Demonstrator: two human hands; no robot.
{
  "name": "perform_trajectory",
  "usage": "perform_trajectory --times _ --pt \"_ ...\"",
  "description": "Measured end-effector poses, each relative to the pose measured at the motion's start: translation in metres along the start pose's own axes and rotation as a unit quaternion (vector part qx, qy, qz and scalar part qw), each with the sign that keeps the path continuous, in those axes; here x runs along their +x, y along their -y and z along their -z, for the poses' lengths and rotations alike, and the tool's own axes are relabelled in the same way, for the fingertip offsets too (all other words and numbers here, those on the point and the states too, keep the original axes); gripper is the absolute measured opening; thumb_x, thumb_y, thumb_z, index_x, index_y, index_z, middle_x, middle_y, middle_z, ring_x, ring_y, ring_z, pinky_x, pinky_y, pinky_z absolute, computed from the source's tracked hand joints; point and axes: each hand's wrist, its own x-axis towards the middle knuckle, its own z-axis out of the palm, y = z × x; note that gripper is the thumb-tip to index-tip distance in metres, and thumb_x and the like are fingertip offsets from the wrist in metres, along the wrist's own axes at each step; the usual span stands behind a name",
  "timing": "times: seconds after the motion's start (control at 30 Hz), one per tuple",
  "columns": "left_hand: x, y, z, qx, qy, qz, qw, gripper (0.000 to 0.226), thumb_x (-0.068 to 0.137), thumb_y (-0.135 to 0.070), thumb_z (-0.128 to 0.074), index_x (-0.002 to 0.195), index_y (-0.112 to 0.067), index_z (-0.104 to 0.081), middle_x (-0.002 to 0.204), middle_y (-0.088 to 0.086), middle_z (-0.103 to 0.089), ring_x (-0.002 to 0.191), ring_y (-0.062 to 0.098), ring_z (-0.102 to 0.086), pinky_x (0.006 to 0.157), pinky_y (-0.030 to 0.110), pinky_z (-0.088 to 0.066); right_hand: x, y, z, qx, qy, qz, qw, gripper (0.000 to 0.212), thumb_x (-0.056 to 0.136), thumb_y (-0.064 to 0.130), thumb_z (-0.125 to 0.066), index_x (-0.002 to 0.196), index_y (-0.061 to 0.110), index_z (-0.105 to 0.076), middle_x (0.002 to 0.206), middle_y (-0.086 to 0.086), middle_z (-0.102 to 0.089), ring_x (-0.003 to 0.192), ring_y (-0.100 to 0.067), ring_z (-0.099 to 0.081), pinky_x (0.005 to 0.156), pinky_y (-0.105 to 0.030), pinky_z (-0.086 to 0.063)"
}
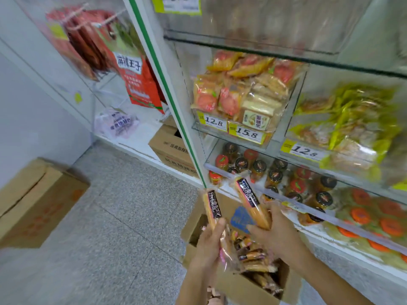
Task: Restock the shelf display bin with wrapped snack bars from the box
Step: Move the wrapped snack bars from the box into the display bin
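A white shelf unit (191,119) with a green edge stripe filled the right side, standing on a speckled grey floor (123,205). Its clear bins (296,93) held mixed wrapped snacks behind yellow price tags (214,122), and the lower shelf carried rows of dark-lidded and red-lidded jars (279,176). A closed cardboard carton (37,201) sat on the floor at the left, well apart from the person, and another carton (171,148) stood beside the base of the unit. Directly below the camera lay the open cardboard box (248,287), with a heap of wrapped snack bars (255,258) inside. Both hands were raised above it. The left hand (209,241) had its fingers curled round the lower end of one long orange snack bar (212,208) with a black label, held nearly upright. The right hand (277,234) gripped the lower end of a second bar (251,201), tilted up towards the jar shelf. The two bars were near each other, not touching.
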Motion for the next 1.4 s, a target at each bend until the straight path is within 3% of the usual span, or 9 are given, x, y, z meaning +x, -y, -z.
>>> perform_trajectory --times 0.1,0.27,0.53,0.73,0.83,0.93,1.07,1.2,1.4 --pt "-0.027 -0.045 -0.02 0.11 -0.043 -0.064 0.991 0.065 0.063 -0.064 -0.059 0.106 -0.015 -0.067 0.093 0.012 -0.073 0.09 0.03 -0.069 0.089 0.049 -0.052 -0.022 0.057 0.029 0.044 -0.028 0.083 0.995 0.027 0.088 0.04 -0.06 0.109 0.03 -0.045 0.072 0.008 -0.055 0.057 0.002 -0.054 0.051 -0.01 -0.039" --pt "-0.067 -0.138 -0.047 0.153 -0.048 -0.235 0.959 0.029 0.09 -0.043 -0.054 0.09 -0.018 -0.068 0.071 0.0 -0.064 0.07 0.014 -0.061 0.066 0.023 -0.049 -0.045 0.139 0.07 0.063 -0.082 0.198 0.975 0.022 0.086 0.05 -0.044 0.102 0.035 -0.046 0.07 0.001 -0.058 0.058 -0.007 -0.055 0.051 -0.016 -0.037" --pt "-0.123 -0.284 -0.068 0.205 -0.018 -0.46 0.864 0.003 0.085 -0.025 -0.067 0.087 -0.026 -0.065 0.081 -0.007 -0.071 0.079 0.011 -0.066 0.074 0.027 -0.053 -0.052 0.262 0.134 0.07 -0.231 0.362 0.9 0.02 0.083 0.054 -0.058 0.098 0.041 -0.054 0.094 0.012 -0.054 0.086 0.004 -0.051 0.07 -0.006 -0.036" --pt "-0.15 -0.373 -0.095 0.194 -0.024 -0.54 0.818 0.018 0.079 -0.019 -0.073 0.09 -0.028 -0.062 0.081 -0.016 -0.069 0.077 -0.007 -0.063 0.069 0.007 -0.047 -0.046 0.327 0.178 0.07 -0.311 0.418 0.851 0.034 0.079 0.038 -0.064 0.112 0.032 -0.057 0.088 0.012 -0.043 0.077 0.002 -0.043 0.068 -0.008 -0.034" --pt "-0.145 -0.407 -0.114 0.213 -0.035 -0.567 0.795 0.026 0.078 -0.02 -0.075 0.098 -0.03 -0.061 0.088 -0.014 -0.069 0.081 0.0 -0.063 0.073 0.016 -0.05 -0.038 0.347 0.194 0.041 -0.352 0.441 0.825 0.036 0.078 0.028 -0.074 0.108 0.035 -0.054 0.092 0.02 -0.042 0.083 0.008 -0.046 0.072 -0.006 -0.035" --pt "-0.13 -0.432 -0.131 0.241 -0.047 -0.59 0.769 0.029 0.077 -0.017 -0.075 0.09 -0.036 -0.059 0.084 -0.015 -0.065 0.081 0.012 -0.063 0.073 0.026 -0.05 -0.026 0.358 0.205 0.016 -0.386 0.432 0.815 0.031 0.077 0.033 -0.07 0.105 0.032 -0.056 0.088 0.022 -0.04 0.077 0.005 -0.046 0.068 -0.006 -0.035" --pt "-0.099 -0.454 -0.147 0.289 -0.044 -0.593 0.75 0.042 0.075 -0.003 -0.073 0.074 -0.041 -0.054 0.076 -0.025 -0.062 0.075 -0.004 -0.058 0.071 0.021 -0.047 0.002 0.364 0.215 -0.03 -0.414 0.358 0.836 0.021 0.081 0.03 -0.071 0.089 0.025 -0.052 0.087 0.017 -0.042 0.073 0.0 -0.046 0.061 -0.005 -0.034" --pt "-0.059 -0.469 -0.158 0.348 -0.053 -0.546 0.76 0.024 0.081 -0.005 -0.068 0.096 -0.022 -0.06 0.092 -0.006 -0.064 0.088 0.013 -0.059 0.072 0.021 -0.039 0.041 0.374 0.217 -0.061 -0.41 0.228 0.881 0.046 0.085 0.031 -0.067 0.126 0.017 -0.052 0.12 -0.003 -0.055 0.1 -0.016 -0.055 0.084 -0.023 -0.047" --pt "-0.006 -0.494 -0.184 0.436 -0.063 -0.483 0.757 0.032 0.083 -0.002 -0.063 0.115 -0.003 -0.057 0.105 0.015 -0.066 0.099 0.029 -0.063 0.073 0.024 -0.042 0.105 0.394 0.22 -0.001 -0.34 0.084 0.936 0.055 0.088 0.016 -0.064 0.138 0.012 -0.041 0.118 -0.009 -0.061 0.092 -0.021 -0.061 0.069 -0.026 -0.044"
